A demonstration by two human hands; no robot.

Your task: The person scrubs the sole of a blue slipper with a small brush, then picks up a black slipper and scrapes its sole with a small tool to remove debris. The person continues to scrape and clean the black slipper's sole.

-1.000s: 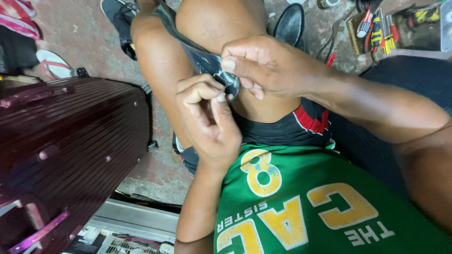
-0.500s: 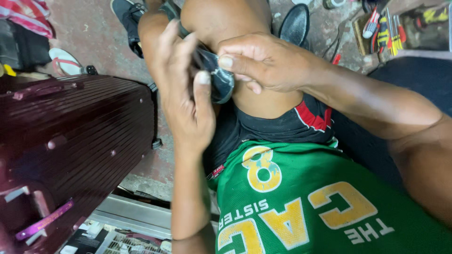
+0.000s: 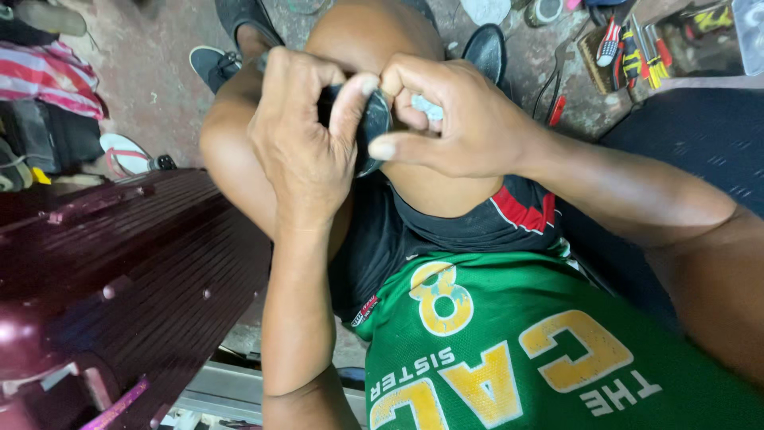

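Concrete floor (image 3: 151, 87) lay below, maroon suitcase (image 3: 119, 271) at left, hand tools (image 3: 637, 48) at upper right. Left hand (image 3: 306, 147) and right hand (image 3: 461, 119) met over the knee — fingers of both closed on a small dark object (image 3: 374, 127), held above the knee.

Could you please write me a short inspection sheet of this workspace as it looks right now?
Surface: stained concrete floor; work rests on the person's knee.
Job's things: small dark object pinched between both hands.
Clutter: hand tools, sandal, striped cloth.
Grippers: left hand and right hand, fingers closed on the object.
Cables: nothing seen.
Surroundings: maroon ribbed suitcase at left.
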